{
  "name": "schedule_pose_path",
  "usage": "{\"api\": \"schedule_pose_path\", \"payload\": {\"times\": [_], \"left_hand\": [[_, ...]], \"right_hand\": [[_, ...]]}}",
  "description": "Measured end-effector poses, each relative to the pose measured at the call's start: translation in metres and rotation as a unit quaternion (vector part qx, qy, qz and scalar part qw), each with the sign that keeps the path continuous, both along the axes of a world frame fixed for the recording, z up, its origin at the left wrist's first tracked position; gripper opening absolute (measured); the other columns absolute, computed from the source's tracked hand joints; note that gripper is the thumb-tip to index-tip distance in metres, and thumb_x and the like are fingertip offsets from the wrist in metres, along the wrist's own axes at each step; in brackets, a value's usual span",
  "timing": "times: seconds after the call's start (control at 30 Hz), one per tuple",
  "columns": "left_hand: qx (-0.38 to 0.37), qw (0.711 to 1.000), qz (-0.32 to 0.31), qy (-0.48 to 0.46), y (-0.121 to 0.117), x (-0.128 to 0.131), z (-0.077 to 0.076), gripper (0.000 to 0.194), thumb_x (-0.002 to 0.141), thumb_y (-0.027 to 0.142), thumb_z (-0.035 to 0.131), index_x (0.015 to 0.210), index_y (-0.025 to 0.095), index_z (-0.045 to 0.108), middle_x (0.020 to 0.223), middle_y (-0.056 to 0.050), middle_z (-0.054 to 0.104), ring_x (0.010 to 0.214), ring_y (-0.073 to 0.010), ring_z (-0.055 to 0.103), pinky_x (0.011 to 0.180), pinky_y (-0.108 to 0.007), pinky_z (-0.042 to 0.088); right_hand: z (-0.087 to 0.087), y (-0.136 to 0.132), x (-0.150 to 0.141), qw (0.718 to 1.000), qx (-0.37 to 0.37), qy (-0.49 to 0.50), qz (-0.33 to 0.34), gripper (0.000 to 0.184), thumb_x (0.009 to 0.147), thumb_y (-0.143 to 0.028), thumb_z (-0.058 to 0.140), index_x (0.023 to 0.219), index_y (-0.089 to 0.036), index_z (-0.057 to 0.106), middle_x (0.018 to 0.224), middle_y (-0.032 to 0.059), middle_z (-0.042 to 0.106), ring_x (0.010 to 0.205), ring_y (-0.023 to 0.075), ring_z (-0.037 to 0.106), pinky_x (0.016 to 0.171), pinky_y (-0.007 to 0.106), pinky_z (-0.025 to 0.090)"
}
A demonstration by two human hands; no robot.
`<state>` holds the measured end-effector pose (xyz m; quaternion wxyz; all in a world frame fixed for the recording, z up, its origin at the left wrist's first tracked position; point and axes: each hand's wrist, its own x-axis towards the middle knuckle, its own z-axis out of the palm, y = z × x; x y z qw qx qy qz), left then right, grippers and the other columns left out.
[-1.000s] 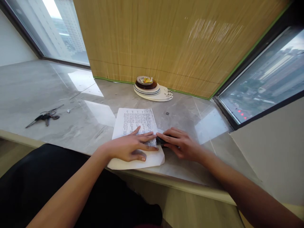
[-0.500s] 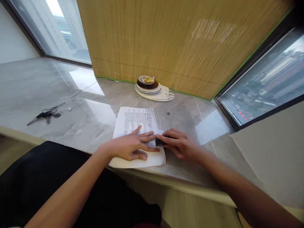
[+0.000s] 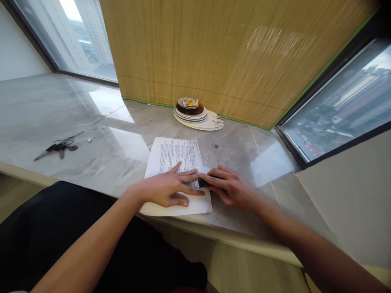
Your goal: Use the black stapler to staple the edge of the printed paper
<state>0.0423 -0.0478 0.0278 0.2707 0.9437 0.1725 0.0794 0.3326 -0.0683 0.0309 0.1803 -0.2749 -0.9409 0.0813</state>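
Note:
A printed sheaf of paper point(image 3: 183, 152) lies on the grey stone sill, its lower part blank. Across it, my left hand point(image 3: 172, 188) rests flat with fingers spread, pressing the page near its right edge. My right hand point(image 3: 227, 185) is closed around a small black stapler point(image 3: 203, 183), whose front end meets the paper's right edge beside my left fingertips. Most of the stapler is covered by my right fingers. Beyond the paper on the right sit two small dark pieces, like staple strips point(image 3: 216, 146).
A stack of plates point(image 3: 191, 116) with a yellow packet point(image 3: 192, 103) on top stands by the bamboo blind point(image 3: 195, 49). Keys point(image 3: 61, 145) lie on the sill point(image 3: 128, 116) at left. Windows flank the blind, and the sill's front edge runs close to my legs.
My right hand and the stapler have shifted slightly left against the paper's edge. The left hand stays in place.

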Motion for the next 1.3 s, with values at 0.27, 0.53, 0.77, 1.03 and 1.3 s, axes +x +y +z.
{"api": "schedule_pose_path", "payload": {"times": [0.27,0.53,0.77,1.03,1.3], "left_hand": [[-0.013,1.0,0.012,-0.011,0.0,0.0,0.001,0.052,0.096,0.037,0.069,0.146,0.046,0.058,0.168,0.0,0.034,0.157,-0.0344,0.028,0.128,-0.067,0.004],[0.008,1.0,0.0,0.01,0.001,-0.001,0.003,0.054,0.098,0.04,0.065,0.15,0.046,0.053,0.171,0.0,0.028,0.158,-0.0335,0.025,0.129,-0.065,0.004],[-0.006,0.999,-0.018,0.027,0.006,-0.006,0.004,0.05,0.098,0.046,0.065,0.147,0.044,0.058,0.172,-0.001,0.025,0.159,-0.0332,0.024,0.128,-0.066,0.002],[0.044,0.945,0.187,-0.263,0.015,-0.041,0.021,0.027,0.1,0.036,0.064,0.122,0.029,0.076,0.131,-0.008,0.072,0.124,-0.0237,0.065,0.111,-0.044,0.048],[-0.007,0.86,0.309,-0.406,0.033,-0.066,0.007,0.022,0.096,0.038,0.068,0.105,0.022,0.081,0.107,-0.009,0.074,0.097,-0.0213,0.068,0.084,-0.033,0.052]], "right_hand": [[0.011,-0.006,-0.009,0.995,0.04,-0.085,-0.015,0.063,0.093,-0.008,0.054,0.153,-0.024,0.05,0.111,0.0097,0.068,0.095,0.0241,0.056,0.082,0.037,0.046],[0.005,0.002,-0.004,0.997,0.007,-0.073,0.0,0.066,0.093,-0.016,0.062,0.156,-0.024,0.046,0.117,0.0114,0.068,0.104,0.0258,0.057,0.089,0.038,0.046],[0.021,0.046,0.073,0.975,-0.209,0.013,0.068,0.056,0.092,-0.035,0.074,0.145,-0.023,0.061,0.11,0.0089,0.073,0.094,0.0214,0.068,0.085,0.034,0.054],[0.009,0.068,0.011,0.916,-0.182,0.29,-0.207,0.072,0.082,-0.036,0.08,0.149,-0.027,0.055,0.144,0.0086,0.064,0.131,0.0295,0.061,0.118,0.051,0.043],[-0.015,0.122,-0.153,0.932,-0.15,0.279,-0.175,0.069,0.076,-0.012,0.072,0.142,-0.021,0.059,0.144,0.0089,0.064,0.134,0.0276,0.06,0.119,0.046,0.043]]}}
